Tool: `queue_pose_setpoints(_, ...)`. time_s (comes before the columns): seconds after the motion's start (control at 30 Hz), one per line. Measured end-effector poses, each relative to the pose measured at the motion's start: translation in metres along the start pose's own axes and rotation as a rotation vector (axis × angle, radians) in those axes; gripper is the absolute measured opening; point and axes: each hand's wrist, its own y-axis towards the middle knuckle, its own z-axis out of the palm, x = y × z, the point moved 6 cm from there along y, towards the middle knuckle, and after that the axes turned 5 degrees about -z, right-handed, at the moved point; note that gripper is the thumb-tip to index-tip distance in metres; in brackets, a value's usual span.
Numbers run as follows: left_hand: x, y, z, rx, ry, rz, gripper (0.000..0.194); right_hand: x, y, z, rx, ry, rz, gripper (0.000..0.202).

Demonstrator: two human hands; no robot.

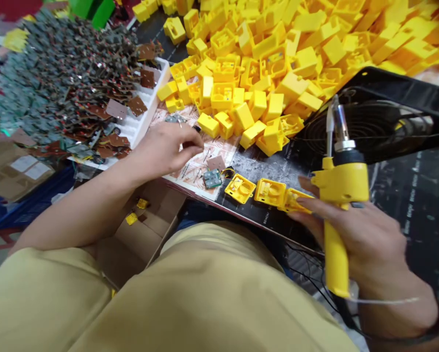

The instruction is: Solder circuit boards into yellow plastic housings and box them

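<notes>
My right hand [373, 239] is wrapped around a yellow soldering gun [346, 183], its metal tip pointing up and away. The thumb and fingertips of that hand also touch a yellow plastic casing [294, 199], the rightmost in a short row at the bench edge. Two more open casings, a middle one [270, 192] and a left one [240, 188], lie beside it. A small green circuit board [212, 179] with wires sits left of the row. My left hand [171, 146] is over the patterned paper, fingers curled and thumb close to them; whatever is between them is hidden.
A large heap of yellow casings [256, 63] covers the back of the bench. At left, many circuit boards [76, 83] are piled on a white tray [155, 93]. A black coil-lined holder [381, 117] stands right. Below the edge is an open cardboard box [153, 215].
</notes>
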Motion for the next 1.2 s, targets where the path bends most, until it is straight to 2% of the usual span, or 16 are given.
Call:
queue_pose_setpoints(0.1,0.008,-0.008,0.021,0.171,0.096,0.069,0.029,0.01,0.015,0.012,0.033,-0.054,-0.191,0.039)
queue_pose_setpoints(0.23,-0.005,-0.008,0.045,0.185,0.095,0.286,0.046,0.02,0.029,0.019,0.021,-0.052,-0.227,0.04)
queue_pose_setpoints(0.33,-0.007,0.003,0.053,0.214,0.088,0.323,0.034,0.025,0.033,0.025,0.023,-0.038,-0.233,0.036)
queue_pose_setpoints(0.4,-0.002,0.011,0.05,0.245,0.027,0.287,0.023,0.026,0.034,0.029,0.048,-0.054,-0.227,0.032)
queue_pose_setpoints(0.47,0.006,0.018,0.044,0.278,-0.083,0.203,0.018,0.025,0.033,0.029,0.02,-0.072,-0.195,0.033)
queue_pose_setpoints(0.6,0.023,0.021,0.039,0.342,-0.354,-0.004,0.018,0.018,0.025,0.028,-0.034,-0.108,-0.115,0.03)
queue_pose_setpoints(0.67,0.026,0.018,0.036,0.305,-0.365,-0.044,0.019,0.015,0.019,0.031,0.004,-0.124,-0.085,0.026)
queue_pose_setpoints(0.77,0.022,0.007,0.029,0.236,-0.181,0.002,0.024,0.014,0.015,0.032,0.022,-0.139,-0.082,0.03)
queue_pose_setpoints(0.9,0.009,-0.017,0.034,0.287,-0.008,0.199,0.032,0.02,0.023,0.024,-0.04,-0.105,-0.103,0.039)
queue_pose_setpoints(1.0,0.003,-0.029,0.047,0.222,0.034,0.286,0.033,0.031,0.036,0.027,-0.053,-0.033,-0.126,0.039)
queue_pose_setpoints(1.1,0.001,-0.029,0.053,0.118,0.044,0.311,0.031,0.044,0.049,0.04,-0.03,-0.03,-0.183,0.036)
queue_pose_setpoints(1.17,0.0,-0.024,0.049,0.128,-0.013,0.341,0.03,0.051,0.056,0.048,-0.017,-0.058,-0.216,0.031)
queue_pose_setpoints(1.2,0.001,-0.021,0.045,0.168,-0.068,0.342,0.028,0.052,0.059,0.051,-0.016,-0.06,-0.215,0.028)
